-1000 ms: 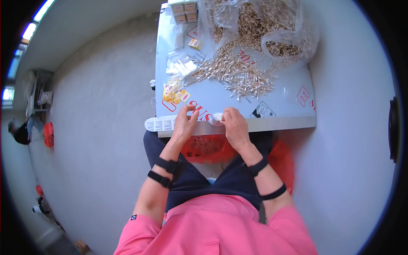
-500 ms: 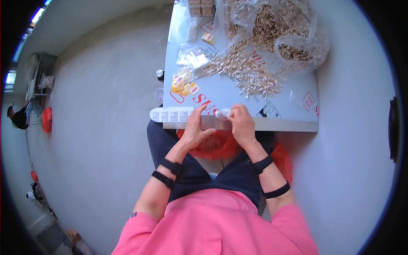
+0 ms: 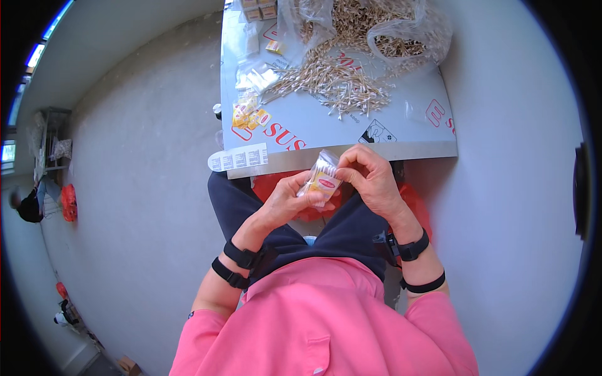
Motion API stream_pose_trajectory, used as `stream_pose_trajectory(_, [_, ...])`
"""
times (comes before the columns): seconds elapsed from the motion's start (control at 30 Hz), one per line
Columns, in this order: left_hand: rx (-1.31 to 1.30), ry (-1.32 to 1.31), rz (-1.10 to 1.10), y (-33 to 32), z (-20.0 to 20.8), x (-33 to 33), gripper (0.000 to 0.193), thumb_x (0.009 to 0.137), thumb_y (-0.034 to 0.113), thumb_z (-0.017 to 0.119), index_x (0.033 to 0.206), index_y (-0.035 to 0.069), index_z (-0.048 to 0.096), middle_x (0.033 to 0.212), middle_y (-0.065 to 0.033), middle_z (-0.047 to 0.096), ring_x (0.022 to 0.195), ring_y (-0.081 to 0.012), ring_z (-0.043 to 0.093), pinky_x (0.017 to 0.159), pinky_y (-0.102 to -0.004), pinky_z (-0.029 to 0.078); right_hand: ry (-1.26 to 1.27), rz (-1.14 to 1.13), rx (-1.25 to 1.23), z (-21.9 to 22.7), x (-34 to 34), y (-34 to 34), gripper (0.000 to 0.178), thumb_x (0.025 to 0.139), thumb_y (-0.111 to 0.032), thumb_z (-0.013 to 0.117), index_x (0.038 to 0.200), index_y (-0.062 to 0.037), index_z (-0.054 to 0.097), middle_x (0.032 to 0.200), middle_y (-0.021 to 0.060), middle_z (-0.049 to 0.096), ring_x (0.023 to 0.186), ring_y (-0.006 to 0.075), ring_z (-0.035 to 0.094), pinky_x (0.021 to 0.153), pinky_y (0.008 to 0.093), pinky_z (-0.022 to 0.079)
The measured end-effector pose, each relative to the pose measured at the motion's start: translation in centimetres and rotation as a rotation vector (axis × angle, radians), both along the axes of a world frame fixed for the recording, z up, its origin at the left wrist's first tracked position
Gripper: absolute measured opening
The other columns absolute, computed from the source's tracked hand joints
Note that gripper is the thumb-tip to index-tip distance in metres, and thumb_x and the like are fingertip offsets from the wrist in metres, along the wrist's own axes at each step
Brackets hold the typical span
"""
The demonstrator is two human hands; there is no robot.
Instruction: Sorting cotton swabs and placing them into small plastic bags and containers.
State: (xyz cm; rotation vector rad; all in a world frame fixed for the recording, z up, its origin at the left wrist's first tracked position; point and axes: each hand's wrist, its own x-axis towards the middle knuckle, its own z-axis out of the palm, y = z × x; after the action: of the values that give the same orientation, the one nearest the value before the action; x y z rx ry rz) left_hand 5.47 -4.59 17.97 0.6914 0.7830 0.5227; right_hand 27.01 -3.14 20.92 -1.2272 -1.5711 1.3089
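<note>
A small clear plastic bag of cotton swabs (image 3: 325, 168) with a yellow and red label card inside is held just off the table's near edge, over my lap. My left hand (image 3: 283, 202) is closed round its lower left side, thumb across the front. At the bag's upper right edge, my right hand (image 3: 376, 182) pinches with thumb and forefinger. Beyond my hands, a heap of loose cotton swabs (image 3: 345, 88) spreads over the table. Yellow label cards (image 3: 249, 116) lie in a small pile at the left, below some clear empty bags (image 3: 260, 76).
A white sheet of printed stickers (image 3: 241, 156) lies at the table's near left corner. A large clear bag (image 3: 411, 31) of swabs and small stacked boxes (image 3: 258, 9) are at the far side. Under the table hangs red plastic (image 3: 266, 185). Another person (image 3: 28, 203) is far left.
My left hand, open and empty before, now grips the bag. The bag has come nearer and turned so its label shows. The right hand still pinches it. My view has shifted.
</note>
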Motion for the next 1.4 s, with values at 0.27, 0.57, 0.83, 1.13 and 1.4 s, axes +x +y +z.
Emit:
stream_pose_trajectory(0.27, [0.33, 0.129, 0.133, -3.2, 2.6, 0.5, 0.05, 0.089, 0.007, 0.073, 0.134, 0.004, 0.052, 0.12, -0.0081, 0.064, 0.106, -0.0174, 0.065, 0.09, -0.0309, 0.054, 0.125, -0.101, 0.018, 1.5, 0.9, -2.5, 0.014, 0.09, -0.01, 0.073, 0.093, -0.0014, 0.062, 0.087, -0.0005, 0.059, 0.082, 0.0056, 0.053, 0.075, 0.0224, 0.046])
stream_pose_trajectory(0.57, [0.626, 0.202, 0.239, -4.4, 3.7, 0.3, 0.038, 0.093, 0.009, 0.068, 0.129, 0.003, 0.057, 0.12, -0.0078, 0.065, 0.106, -0.0168, 0.064, 0.088, -0.0318, 0.054, 0.187, -0.215, -0.038, 3.6, -0.6, -3.7, 0.007, 0.088, -0.008, 0.074, 0.092, -0.0024, 0.072, 0.084, 0.0006, 0.064, 0.076, 0.0061, 0.056, 0.071, 0.0225, 0.047])
stream_pose_trajectory(0.83, [0.245, -0.206, 0.455, -6.1, 4.5, 2.3, 0.039, 0.1, 0.019, 0.06, 0.134, 0.001, 0.053, 0.126, -0.0155, 0.061, 0.114, -0.0273, 0.064, 0.094, -0.0473, 0.058, 0.317, -0.363, -0.125, 3.0, -0.6, -5.6, 0.009, 0.089, -0.008, 0.074, 0.096, -0.001, 0.073, 0.085, -0.0029, 0.063, 0.079, 0.0046, 0.057, 0.073, 0.0205, 0.048])
stream_pose_trajectory(1.13, [0.125, -0.18, 0.483, -6.2, 3.9, 1.0, 0.026, 0.103, 0.018, 0.055, 0.124, 0.003, 0.058, 0.124, -0.0114, 0.063, 0.114, -0.0186, 0.063, 0.096, -0.0352, 0.056, 0.151, -0.308, 0.134, 4.0, -0.9, -7.1, 0.01, 0.084, 0.002, 0.074, 0.093, -0.0027, 0.071, 0.09, 0.002, 0.061, 0.085, 0.0096, 0.058, 0.076, 0.0246, 0.047])
stream_pose_trajectory(1.4, [0.134, -0.135, 0.461, -6.9, 4.2, 2.6, 0.031, 0.107, 0.022, 0.044, 0.126, 0.0, 0.054, 0.135, -0.0185, 0.056, 0.122, -0.0277, 0.059, 0.096, -0.0417, 0.056, 0.168, -0.418, -0.074, 3.8, -0.4, -8.3, 0.013, 0.086, -0.009, 0.076, 0.082, -0.0001, 0.068, 0.089, 0.0026, 0.063, 0.081, 0.0081, 0.055, 0.074, 0.0237, 0.044])
